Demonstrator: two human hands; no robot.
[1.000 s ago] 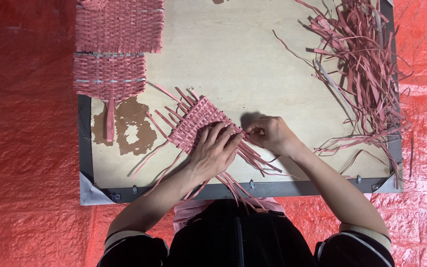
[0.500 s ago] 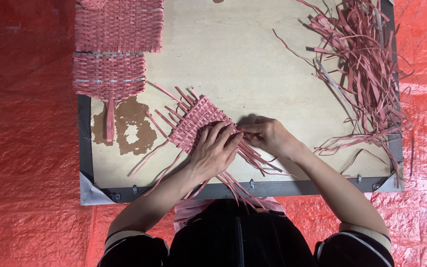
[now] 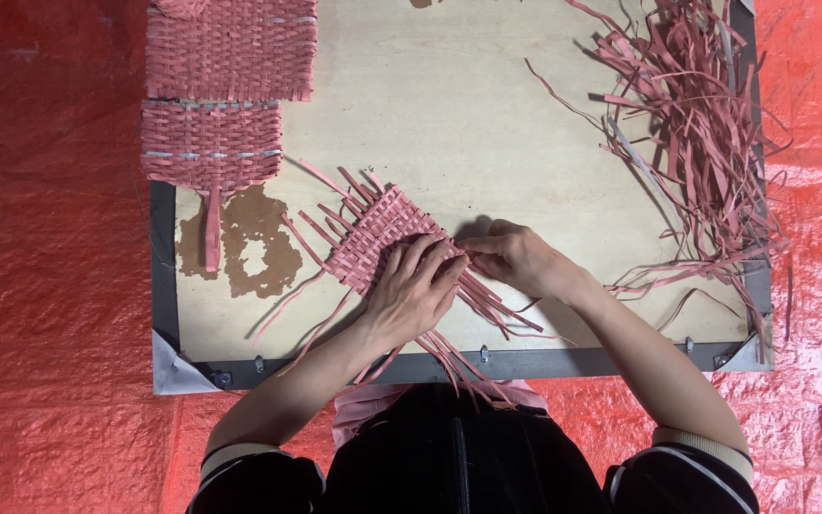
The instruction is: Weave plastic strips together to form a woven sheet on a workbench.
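A small woven mat of flat pink strips lies near the front middle of a pale plywood desk, turned like a diamond, its plaited surface tight and ribbed while loose strip ends fan out from every edge, the longest trailing toward the front rim. The left hand lies flat on the mat's lower right part, its fingers spread and stretched, pressing the weave down rather than closing on anything. The right hand sits just beside it at the mat's right corner, its fingers curled together and pinched on a thin pink strip at the weave's edge; the tips of both hands nearly touch. At the desk's far left lie two finished woven panels, rectangular, denser and coarser, the lower one crossed by pale bands and ending in a single hanging strip. Below them the plywood shows a brown patch where the top layer is worn away. A tangled heap of loose pink strips, long, thin and curling, covers the right side of the desk. The desk has a grey metal frame with corner brackets, and it rests on a crinkled red tarpaulin.
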